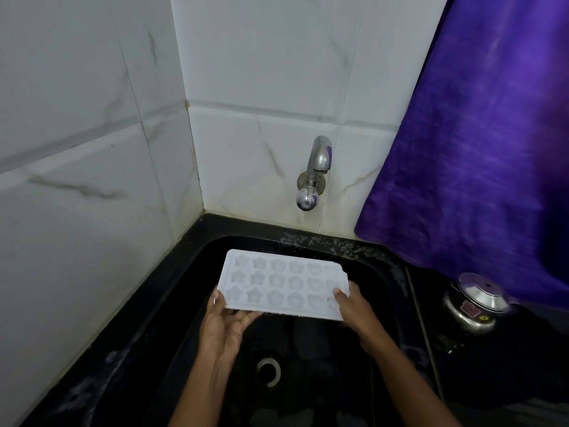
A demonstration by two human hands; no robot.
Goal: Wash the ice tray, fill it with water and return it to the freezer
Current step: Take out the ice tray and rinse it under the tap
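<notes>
A white ice tray with star and flower shaped moulds is held level over the black sink. My left hand grips its near left corner, thumb on top and fingers underneath. My right hand holds the near right end the same way. The chrome tap sticks out of the tiled wall above and behind the tray. No water runs from it.
The sink drain lies below the tray. A purple cloth hangs on the right, down to the counter. Under it a steel pot with a lid stands on the dark counter. White marbled tiles close the left side and back.
</notes>
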